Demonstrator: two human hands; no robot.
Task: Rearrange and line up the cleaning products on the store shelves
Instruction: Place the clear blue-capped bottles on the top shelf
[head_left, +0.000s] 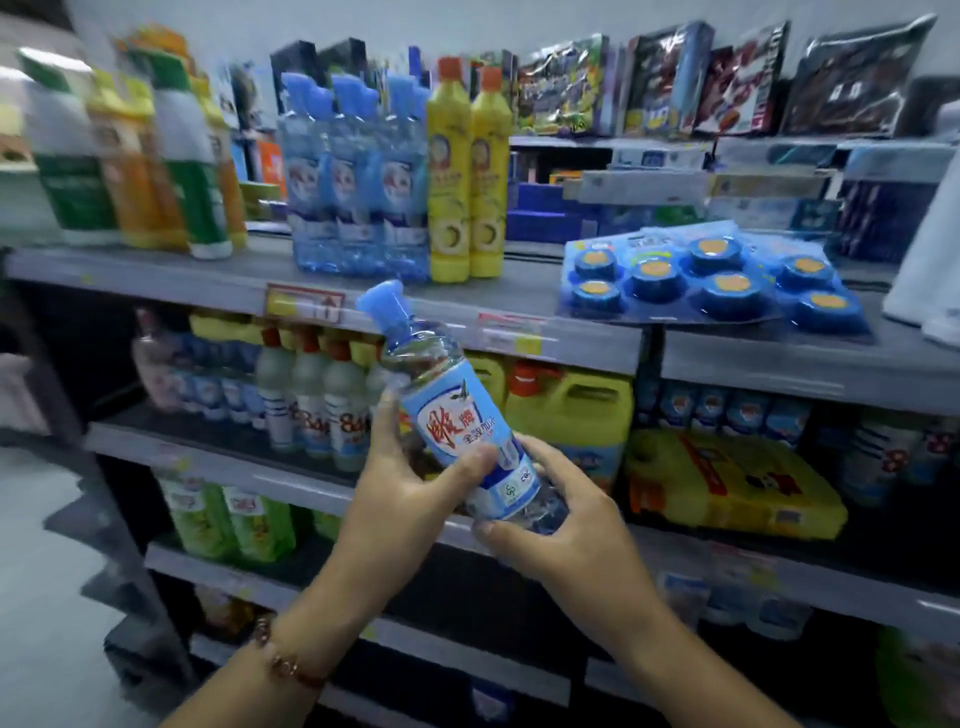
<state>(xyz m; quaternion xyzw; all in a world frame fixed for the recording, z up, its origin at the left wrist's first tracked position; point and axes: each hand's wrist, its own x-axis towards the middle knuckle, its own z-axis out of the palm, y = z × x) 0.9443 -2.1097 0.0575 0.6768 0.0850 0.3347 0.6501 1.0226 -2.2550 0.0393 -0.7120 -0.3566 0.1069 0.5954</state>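
Note:
A clear bottle with a blue cap and blue label (452, 410) is tilted in the air in front of the shelves, cap up and to the left. My left hand (410, 478) grips its middle from the left, thumb across the label. My right hand (561, 519) holds its bottom end from the right. On the top grey shelf (156, 273) stand three matching blue-capped bottles (358, 182) in a row, with two yellow bottles with orange caps (467, 176) right beside them.
Green and orange bottles (140, 156) stand at the shelf's left. Blue blister packs of round blocks (711, 280) lie flat at its right. Lower shelves hold white bottles (311, 400), yellow jugs (571, 410), yellow packs (727, 483) and green pouches (234, 519). Boxed goods fill the back.

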